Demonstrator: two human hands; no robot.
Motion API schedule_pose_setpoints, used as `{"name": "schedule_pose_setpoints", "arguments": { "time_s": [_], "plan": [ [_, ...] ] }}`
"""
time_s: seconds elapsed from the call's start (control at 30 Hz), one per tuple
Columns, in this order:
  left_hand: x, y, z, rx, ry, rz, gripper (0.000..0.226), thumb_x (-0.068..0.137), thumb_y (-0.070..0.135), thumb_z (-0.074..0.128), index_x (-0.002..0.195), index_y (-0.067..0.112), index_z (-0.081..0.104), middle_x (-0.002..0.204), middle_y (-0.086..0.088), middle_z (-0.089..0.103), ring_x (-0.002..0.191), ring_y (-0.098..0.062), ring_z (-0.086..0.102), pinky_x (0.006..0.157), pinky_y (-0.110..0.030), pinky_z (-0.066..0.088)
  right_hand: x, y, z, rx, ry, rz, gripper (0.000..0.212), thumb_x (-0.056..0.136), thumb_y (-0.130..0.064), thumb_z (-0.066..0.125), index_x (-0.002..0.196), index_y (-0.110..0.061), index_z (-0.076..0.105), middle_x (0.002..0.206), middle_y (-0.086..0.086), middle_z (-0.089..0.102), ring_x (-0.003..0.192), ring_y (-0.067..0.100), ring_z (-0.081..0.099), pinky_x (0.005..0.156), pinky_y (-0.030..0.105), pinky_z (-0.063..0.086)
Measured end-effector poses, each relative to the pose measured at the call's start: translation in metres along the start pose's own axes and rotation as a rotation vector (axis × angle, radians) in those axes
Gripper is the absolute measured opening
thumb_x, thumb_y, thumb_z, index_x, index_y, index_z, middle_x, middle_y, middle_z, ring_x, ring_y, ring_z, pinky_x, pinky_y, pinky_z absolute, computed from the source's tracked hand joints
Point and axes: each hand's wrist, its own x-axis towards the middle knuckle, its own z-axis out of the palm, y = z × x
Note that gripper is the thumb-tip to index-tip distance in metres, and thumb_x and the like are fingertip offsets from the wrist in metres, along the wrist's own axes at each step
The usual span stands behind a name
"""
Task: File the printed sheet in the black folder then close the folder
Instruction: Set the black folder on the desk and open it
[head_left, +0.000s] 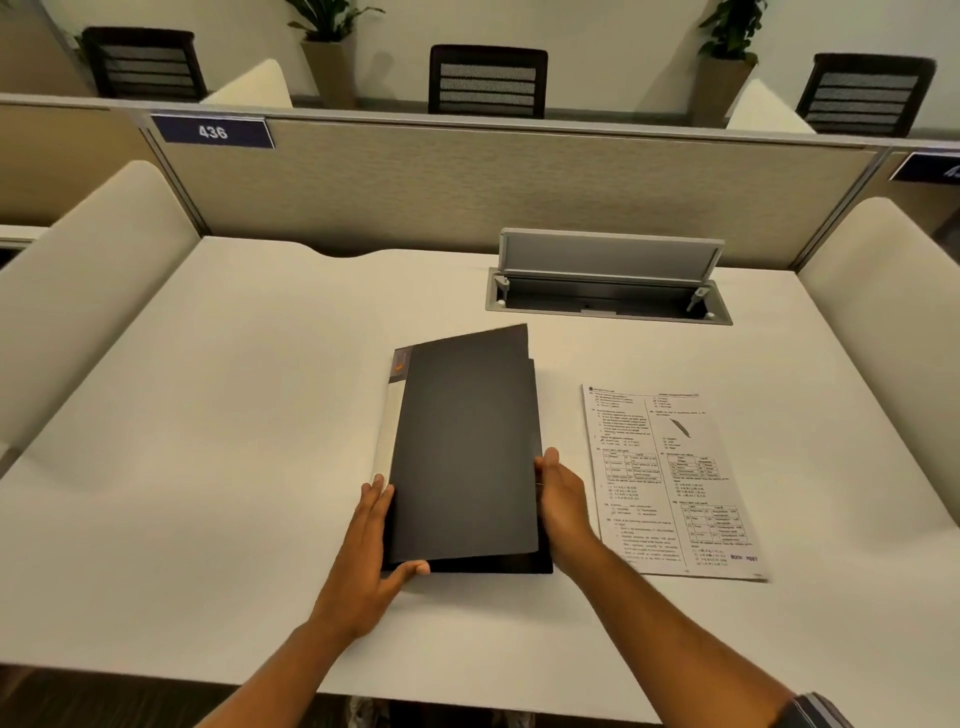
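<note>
A black folder (465, 447) lies on the white desk (208, 415) in front of me, its front cover raised a little along the right edge. My left hand (371, 551) grips its near left corner, thumb on the cover and fingers along the pale spine. My right hand (563, 499) holds the cover's right edge, thumb on top and fingers tucked beneath. The printed sheet (670, 483) lies flat on the desk just right of the folder, face up, touched by neither hand.
A grey cable box (608, 296) with its lid propped up is set into the desk behind the sheet. Cream side panels (78, 291) flank the desk and a fabric partition (467, 187) stands at the back. Chairs and plants are beyond it.
</note>
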Motion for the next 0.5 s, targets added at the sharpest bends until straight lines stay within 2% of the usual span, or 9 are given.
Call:
{"name": "schedule_pose_setpoints", "arguments": {
  "time_s": [0.07, 0.13, 0.17, 0.23, 0.3, 0.33, 0.4, 0.47, 0.5],
  "plan": [
    [-0.001, -0.004, -0.002, -0.084, 0.011, 0.008, 0.098, 0.084, 0.071, 0.055, 0.157, 0.034, 0.003, 0.166, 0.017, -0.002, 0.153, -0.007, -0.003, 0.12, -0.037, 0.014, 0.0, 0.01, 0.009, -0.172, -0.001, -0.16, 0.03, 0.107, -0.035, 0.047, 0.103, -0.018, 0.072, 0.1, 0.002, 0.075, 0.096, 0.024, 0.072, 0.082, 0.039, 0.061],
    [-0.002, -0.007, -0.004, -0.15, 0.026, 0.011, 0.095, 0.085, 0.071, 0.053, 0.157, 0.034, 0.004, 0.166, 0.017, 0.002, 0.153, -0.007, 0.0, 0.119, -0.037, 0.015, -0.001, 0.024, 0.015, -0.395, -0.057, -0.371, 0.015, 0.101, -0.024, 0.062, 0.113, -0.02, 0.068, 0.113, -0.002, 0.071, 0.1, 0.014, 0.068, 0.092, 0.038, 0.06],
    [-0.004, -0.009, -0.004, -0.177, 0.039, 0.004, 0.093, 0.085, 0.07, 0.052, 0.157, 0.035, 0.005, 0.166, 0.018, 0.005, 0.153, -0.008, 0.003, 0.119, -0.037, 0.017, -0.002, 0.031, 0.018, -0.5, -0.09, -0.444, 0.024, 0.097, -0.023, 0.067, 0.122, -0.022, 0.066, 0.123, -0.003, 0.067, 0.105, 0.009, 0.065, 0.097, 0.035, 0.059],
    [-0.009, -0.011, -0.005, -0.223, 0.085, -0.025, 0.088, 0.087, 0.07, 0.05, 0.157, 0.036, 0.01, 0.164, 0.018, 0.013, 0.152, -0.008, 0.011, 0.118, -0.035, 0.022, -0.003, 0.041, 0.022, -0.686, -0.119, -0.509, 0.046, 0.093, -0.028, 0.073, 0.137, -0.023, 0.06, 0.145, -0.004, 0.057, 0.125, 0.013, 0.058, 0.108, 0.034, 0.051],
    [-0.015, -0.015, -0.006, -0.244, 0.147, -0.045, 0.082, 0.088, 0.07, 0.047, 0.156, 0.034, 0.018, 0.162, 0.018, 0.023, 0.15, -0.007, 0.022, 0.117, -0.029, 0.029, -0.002, 0.048, 0.025, -0.845, -0.136, -0.538, 0.064, 0.09, -0.035, 0.075, 0.148, -0.025, 0.051, 0.159, -0.007, 0.044, 0.146, 0.017, 0.041, 0.121, 0.034, 0.035],
    [-0.017, -0.015, -0.006, -0.253, 0.176, -0.051, 0.079, 0.09, 0.069, 0.045, 0.156, 0.033, 0.022, 0.16, 0.018, 0.028, 0.147, -0.005, 0.027, 0.116, -0.025, 0.031, -0.001, 0.051, 0.026, -0.894, -0.139, -0.545, 0.069, 0.09, -0.038, 0.075, 0.152, -0.025, 0.047, 0.163, -0.008, 0.038, 0.151, 0.017, 0.032, 0.122, 0.03, 0.025],
    [-0.021, -0.013, -0.007, -0.268, 0.239, -0.077, 0.072, 0.093, 0.065, 0.042, 0.153, 0.026, 0.031, 0.156, 0.014, 0.04, 0.141, -0.003, 0.038, 0.11, -0.017, 0.036, 0.0, 0.052, 0.027, -0.928, -0.136, -0.534, 0.074, 0.09, -0.041, 0.074, 0.155, -0.026, 0.042, 0.166, -0.009, 0.031, 0.155, 0.015, 0.023, 0.121, 0.026, 0.018],
    [-0.022, -0.01, -0.008, -0.261, 0.338, -0.125, 0.071, 0.095, 0.063, 0.037, 0.142, 0.011, 0.048, 0.134, -0.005, 0.063, 0.117, -0.015, 0.061, 0.093, -0.008, 0.046, 0.001, 0.051, 0.027, -0.935, -0.127, -0.524, 0.076, 0.09, -0.041, 0.073, 0.156, -0.026, 0.039, 0.167, -0.01, 0.028, 0.156, 0.014, 0.021, 0.122, 0.027, 0.018],
    [-0.023, -0.009, -0.009, -0.253, 0.403, -0.153, 0.073, 0.095, 0.066, 0.034, 0.126, 0.003, 0.058, 0.108, -0.014, 0.071, 0.092, -0.024, 0.067, 0.078, -0.008, 0.051, 0.001, 0.052, 0.027, -0.941, -0.127, -0.522, 0.076, 0.09, -0.041, 0.073, 0.156, -0.026, 0.039, 0.167, -0.01, 0.028, 0.156, 0.014, 0.02, 0.122, 0.027, 0.018]
  ]
}}
